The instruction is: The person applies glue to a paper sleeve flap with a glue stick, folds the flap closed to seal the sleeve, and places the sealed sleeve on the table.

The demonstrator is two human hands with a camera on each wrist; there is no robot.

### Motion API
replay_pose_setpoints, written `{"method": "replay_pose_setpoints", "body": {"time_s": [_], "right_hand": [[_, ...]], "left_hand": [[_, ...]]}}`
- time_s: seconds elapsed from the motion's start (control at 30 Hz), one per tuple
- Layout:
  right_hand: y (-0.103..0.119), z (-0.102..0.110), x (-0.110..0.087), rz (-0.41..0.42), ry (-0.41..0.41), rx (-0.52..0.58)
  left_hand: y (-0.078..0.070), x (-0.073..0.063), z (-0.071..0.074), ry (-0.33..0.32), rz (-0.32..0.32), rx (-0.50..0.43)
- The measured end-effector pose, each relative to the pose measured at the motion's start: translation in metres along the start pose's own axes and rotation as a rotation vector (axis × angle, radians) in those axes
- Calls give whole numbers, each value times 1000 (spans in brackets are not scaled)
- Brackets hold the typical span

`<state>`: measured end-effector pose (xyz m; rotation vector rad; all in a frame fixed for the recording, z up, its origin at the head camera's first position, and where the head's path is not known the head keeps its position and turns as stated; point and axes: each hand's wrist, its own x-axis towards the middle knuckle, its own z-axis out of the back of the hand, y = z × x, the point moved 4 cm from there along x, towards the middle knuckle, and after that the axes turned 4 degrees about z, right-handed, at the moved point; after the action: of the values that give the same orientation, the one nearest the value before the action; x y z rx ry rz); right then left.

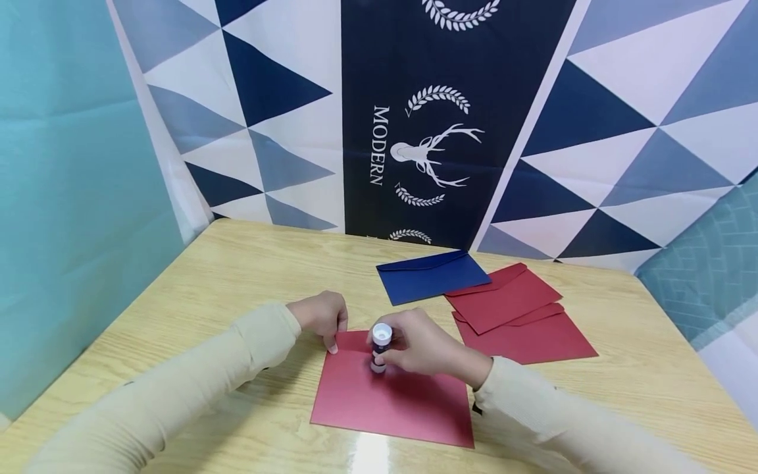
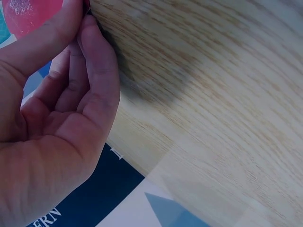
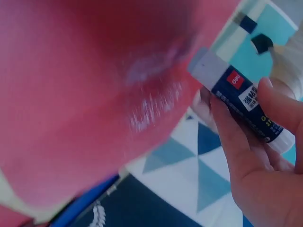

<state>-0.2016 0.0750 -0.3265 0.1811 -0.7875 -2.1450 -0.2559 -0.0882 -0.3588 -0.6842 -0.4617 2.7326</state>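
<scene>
A red envelope (image 1: 391, 408) lies on the wooden table in front of the person. Thumb and forefinger of the left hand (image 1: 322, 317) pinch its upper left corner, also seen close up in the left wrist view. The right hand (image 1: 423, 342) grips a glue stick (image 1: 380, 349), held upright with its lower end at the envelope's upper part. In the right wrist view, the glue stick (image 3: 246, 101) has a dark blue label and pale ends. Whitish glue smears (image 3: 156, 106) show on the red paper near its tip.
Farther back lies a blue envelope (image 1: 432, 276), its right corner by a red envelope (image 1: 503, 299). Another red envelope (image 1: 533, 339) lies partly under that one. A patterned cloth (image 1: 284, 131) hangs behind the table's (image 1: 260, 263) far edge, with a teal cloth (image 1: 77, 197) on the left.
</scene>
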Motion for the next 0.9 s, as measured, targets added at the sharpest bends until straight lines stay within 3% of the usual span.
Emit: {"method": "replay_pose_setpoints", "body": {"time_s": [0.23, 0.5, 0.73, 0.9], "right_hand": [[-5, -9, -1, -21, -13, 65], [-11, -4, -11, -3, -37, -15], [-17, 1, -30, -41, -38, -3], [-19, 7, -40, -43, -49, -37]], "left_hand": [[1, 4, -1, 17, -11, 4], [1, 4, 1, 28, 0, -17], [0, 4, 0, 42, -27, 16], [1, 3, -1, 29, 8, -9]]}}
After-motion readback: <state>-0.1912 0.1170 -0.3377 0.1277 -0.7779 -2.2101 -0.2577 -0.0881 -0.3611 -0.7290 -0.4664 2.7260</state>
